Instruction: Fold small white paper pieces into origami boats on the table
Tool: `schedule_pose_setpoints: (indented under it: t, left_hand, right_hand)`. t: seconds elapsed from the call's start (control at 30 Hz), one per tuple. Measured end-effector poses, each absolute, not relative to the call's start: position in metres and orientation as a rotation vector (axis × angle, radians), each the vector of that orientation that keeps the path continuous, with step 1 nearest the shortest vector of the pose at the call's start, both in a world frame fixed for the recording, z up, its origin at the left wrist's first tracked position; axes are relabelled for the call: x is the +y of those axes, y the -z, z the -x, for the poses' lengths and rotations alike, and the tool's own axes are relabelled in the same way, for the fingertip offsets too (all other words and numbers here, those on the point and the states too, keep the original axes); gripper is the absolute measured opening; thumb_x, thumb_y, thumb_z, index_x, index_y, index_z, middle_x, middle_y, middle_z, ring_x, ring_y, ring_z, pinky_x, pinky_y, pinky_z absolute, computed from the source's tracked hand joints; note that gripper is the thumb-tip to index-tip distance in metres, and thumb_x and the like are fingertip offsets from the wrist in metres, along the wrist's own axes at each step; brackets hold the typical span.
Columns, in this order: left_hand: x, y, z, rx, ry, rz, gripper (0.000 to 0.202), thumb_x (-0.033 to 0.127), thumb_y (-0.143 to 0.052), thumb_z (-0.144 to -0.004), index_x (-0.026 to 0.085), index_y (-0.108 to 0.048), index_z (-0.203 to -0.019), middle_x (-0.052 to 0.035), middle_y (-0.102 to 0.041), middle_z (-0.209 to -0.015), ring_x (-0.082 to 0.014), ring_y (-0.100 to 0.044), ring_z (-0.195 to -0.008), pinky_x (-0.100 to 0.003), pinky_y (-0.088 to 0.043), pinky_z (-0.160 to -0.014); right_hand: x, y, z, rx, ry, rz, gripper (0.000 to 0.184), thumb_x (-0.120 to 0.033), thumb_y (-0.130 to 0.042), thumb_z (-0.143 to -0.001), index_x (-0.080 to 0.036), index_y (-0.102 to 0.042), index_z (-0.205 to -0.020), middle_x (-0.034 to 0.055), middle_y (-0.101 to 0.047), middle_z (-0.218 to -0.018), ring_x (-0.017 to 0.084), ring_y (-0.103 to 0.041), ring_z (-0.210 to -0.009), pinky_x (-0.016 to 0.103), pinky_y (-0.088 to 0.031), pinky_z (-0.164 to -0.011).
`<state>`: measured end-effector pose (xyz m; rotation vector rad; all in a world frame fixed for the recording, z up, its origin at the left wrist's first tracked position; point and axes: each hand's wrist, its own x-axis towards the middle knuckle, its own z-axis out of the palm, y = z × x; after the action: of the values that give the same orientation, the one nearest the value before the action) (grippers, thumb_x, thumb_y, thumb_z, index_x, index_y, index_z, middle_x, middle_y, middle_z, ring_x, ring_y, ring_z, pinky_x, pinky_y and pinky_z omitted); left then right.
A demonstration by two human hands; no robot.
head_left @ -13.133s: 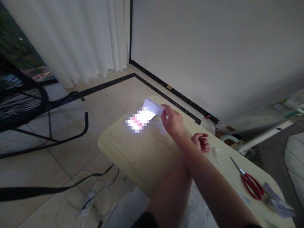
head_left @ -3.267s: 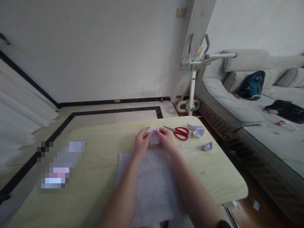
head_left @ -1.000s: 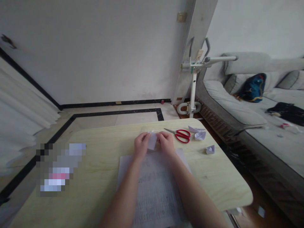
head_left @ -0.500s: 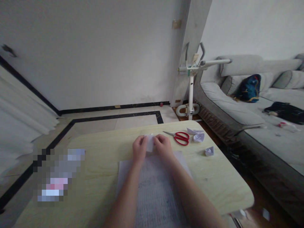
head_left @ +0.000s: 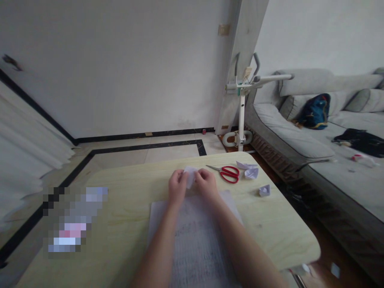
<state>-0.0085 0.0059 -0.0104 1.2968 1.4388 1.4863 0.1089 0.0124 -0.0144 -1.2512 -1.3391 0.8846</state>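
Observation:
A small piece of folded white paper [head_left: 190, 177] is pinched between both of my hands over the table's far half. My left hand [head_left: 177, 186] grips its left edge, and my right hand [head_left: 205, 185] closes on the right edge. Beneath my forearms lies a large sheet with printed or written lines [head_left: 195, 236]. Scissors with red handles [head_left: 229, 174] rest just right of my right hand, blades pointing left. Farther right are several folded paper pieces, among them a boat-like one [head_left: 251, 173] and a smaller one [head_left: 265, 191] nearer me.
The pale wooden table [head_left: 282, 228] has a rounded right corner. A blurred-out patch [head_left: 78, 220] covers something at its left. Beyond stand a white exercise machine [head_left: 241, 112] and a grey sofa [head_left: 300, 136] bearing a blue bag [head_left: 316, 112]. A white curtain [head_left: 27, 140] hangs at left.
The paper between my fingers has tilted slightly and sits a little higher. My hands stay in nearly the same place; everything on the table is unmoved.

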Motion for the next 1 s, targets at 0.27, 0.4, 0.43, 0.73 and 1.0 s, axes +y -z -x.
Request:
schedule_pose_setpoints:
  t: [0.27,0.4,0.43,0.73,1.0]
  left_hand:
    - [0.005,0.005,0.008,1.429,-1.491,-1.192,0.032,0.034,-0.061,-0.072,0.013,-0.06,-0.096,-0.0045,-0.066,-0.077,-0.0148,-0.061,-0.066,-0.023,-0.045,-0.058]
    - [0.003,0.002,0.007,1.417,-1.479,-1.226,0.034,0.031,-0.06,-0.072,0.013,-0.062,-0.102,-0.0049,-0.067,-0.078,-0.0153,-0.062,-0.068,-0.023,-0.046,-0.059]
    - [0.003,0.001,0.007,1.42,-1.473,-1.23,0.035,0.031,-0.06,-0.072,0.013,-0.062,-0.102,-0.0055,-0.068,-0.08,-0.0158,-0.062,-0.07,-0.023,-0.046,-0.06]
    - [0.007,0.009,0.009,1.393,-1.464,-1.289,0.038,0.031,-0.061,-0.074,0.014,-0.064,-0.108,-0.0109,-0.065,-0.113,-0.0221,-0.06,-0.103,-0.03,-0.048,-0.085]
    - [0.008,0.012,0.009,1.393,-1.43,-1.317,0.04,0.03,-0.06,-0.076,0.014,-0.064,-0.113,-0.0114,-0.063,-0.117,-0.0228,-0.058,-0.108,-0.032,-0.047,-0.09]
  right_hand:
    - [0.012,0.015,-0.109,-1.373,-0.877,1.275,0.03,-0.034,-0.048,-0.079,-0.019,-0.044,-0.054,-0.0043,-0.042,-0.05,0.011,-0.037,-0.051,0.025,-0.026,-0.05]
    - [0.012,0.015,-0.11,-1.372,-0.853,1.277,0.031,-0.035,-0.048,-0.081,-0.019,-0.043,-0.055,-0.004,-0.042,-0.05,0.011,-0.037,-0.051,0.025,-0.025,-0.05]
    - [0.012,0.015,-0.11,-1.38,-0.85,1.277,0.031,-0.035,-0.048,-0.081,-0.019,-0.043,-0.055,-0.0039,-0.042,-0.051,0.011,-0.038,-0.051,0.025,-0.025,-0.05]
    - [0.012,0.013,-0.11,-1.354,-0.817,1.286,0.032,-0.036,-0.047,-0.082,-0.02,-0.043,-0.056,-0.0038,-0.043,-0.052,0.012,-0.039,-0.053,0.026,-0.026,-0.052]
    - [0.012,0.013,-0.11,-1.334,-0.829,1.282,0.032,-0.036,-0.047,-0.083,-0.019,-0.046,-0.056,-0.0032,-0.044,-0.053,0.012,-0.039,-0.053,0.026,-0.026,-0.052]
